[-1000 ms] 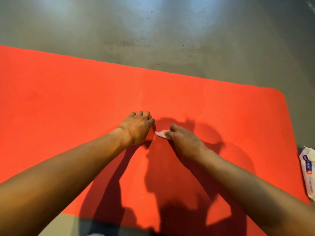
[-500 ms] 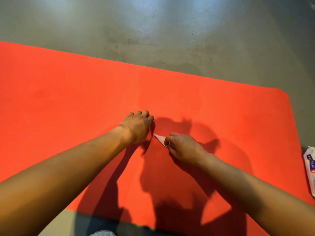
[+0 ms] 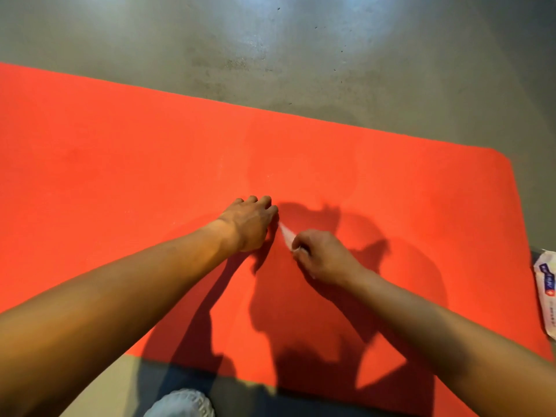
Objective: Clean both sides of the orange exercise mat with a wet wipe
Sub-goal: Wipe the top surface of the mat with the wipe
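Centrally, the left hand (image 3: pixel 249 225) rests on the orange mat (image 3: pixel 120 176) with its fingers curled under and knuckles up; whether they pinch anything cannot be told. Just to its right, the right hand (image 3: pixel 325 257) bends its fingers tightly round a wet wipe (image 3: pixel 285 236). Only a pale pointed corner of the wipe shows, reaching toward the left fingertips.

The mat lies flat on the grey floor (image 3: pixel 270 55), one face up, running from the left edge of the frame to a rounded corner at upper right. The left hand probably serves as a brace, steadying the person's lean and keeping the mat from sliding. The bunched wipe gives the right hand a firm pad for rubbing. The underside cannot be reached until the mat is turned.

At the right edge of the frame a white pack of wipes (image 3: pixel 546 293) lies on the floor just beside the mat's end, presumably kept within reach for a fresh sheet. Its label is blue with a small red mark; the lettering is too small to read. A pale shoe (image 3: pixel 180 404) shows at bottom centre.
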A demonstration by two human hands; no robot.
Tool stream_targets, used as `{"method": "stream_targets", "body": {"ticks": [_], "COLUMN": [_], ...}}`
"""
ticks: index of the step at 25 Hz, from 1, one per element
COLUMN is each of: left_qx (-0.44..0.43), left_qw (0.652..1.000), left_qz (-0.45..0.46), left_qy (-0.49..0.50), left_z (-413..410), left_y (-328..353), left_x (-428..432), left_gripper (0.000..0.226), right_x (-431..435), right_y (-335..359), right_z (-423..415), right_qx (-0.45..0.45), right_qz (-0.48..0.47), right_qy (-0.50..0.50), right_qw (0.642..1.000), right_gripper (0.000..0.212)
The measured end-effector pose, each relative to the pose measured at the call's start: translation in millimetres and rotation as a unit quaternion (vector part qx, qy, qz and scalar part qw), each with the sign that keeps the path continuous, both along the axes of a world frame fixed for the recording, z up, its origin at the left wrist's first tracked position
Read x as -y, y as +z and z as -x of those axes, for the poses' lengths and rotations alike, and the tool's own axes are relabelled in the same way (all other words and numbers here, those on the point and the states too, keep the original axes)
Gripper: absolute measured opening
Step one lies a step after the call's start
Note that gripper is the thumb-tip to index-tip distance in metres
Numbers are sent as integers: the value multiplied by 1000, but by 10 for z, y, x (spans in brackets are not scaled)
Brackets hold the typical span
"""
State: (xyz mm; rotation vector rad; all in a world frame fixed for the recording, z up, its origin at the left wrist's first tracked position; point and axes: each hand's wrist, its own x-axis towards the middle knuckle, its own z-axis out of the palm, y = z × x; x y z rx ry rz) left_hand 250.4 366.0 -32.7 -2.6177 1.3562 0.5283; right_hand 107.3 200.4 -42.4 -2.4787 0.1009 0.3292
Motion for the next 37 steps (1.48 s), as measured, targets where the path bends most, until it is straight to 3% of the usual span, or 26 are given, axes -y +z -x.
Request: {"method": "stream_targets", "body": {"ticks": [3, 7, 10, 15, 17, 20, 23, 30, 34, 37], "left_qx": [12, 2, -1, 25, 32, 39, 44, 47, 50, 62], "left_qw": [1000, 1000, 999, 999, 998, 998, 998, 997, 996, 993], "left_qz": [-13, -18, -30, -40, -46, -38, -41, -52, -53, -56], "left_qy": [-11, -11, -17, -23, -21, -30, -33, -40, -58, -78], "left_z": [52, 107, 157, 261, 298, 329, 365, 482, 516, 554], "left_y": [11, 41, 51, 47, 47, 31, 23, 25, 19, 17], "left_x": [15, 46, 45, 82, 88, 47, 0, -10, -98, -194], "left_gripper": [37, 39, 41, 42, 44, 44, 46, 62, 59, 53], "right_x": [36, 577, 546, -77, -117, 53, 143, -387, -145, 10], "right_y": [19, -107, -89, -81, -74, -42, -55, 67, 46, 10], "right_z": [23, -220, -111, 323, 347, 236, 232, 694, 584, 549], "right_qx": [-14, 9, 1, 32, 46, 62, 32, 19, 36, -6], "right_qz": [8, 96, 80, 31, 70, 137, 128, 41, 94, 113], "right_qy": [88, -86, -153, 35, 97, 38, -20, 181, 56, -37], "right_qw": [996, 992, 985, 998, 992, 988, 991, 982, 993, 993], "right_gripper": [14, 9, 6, 9, 11, 5, 7, 14, 11, 22]}}
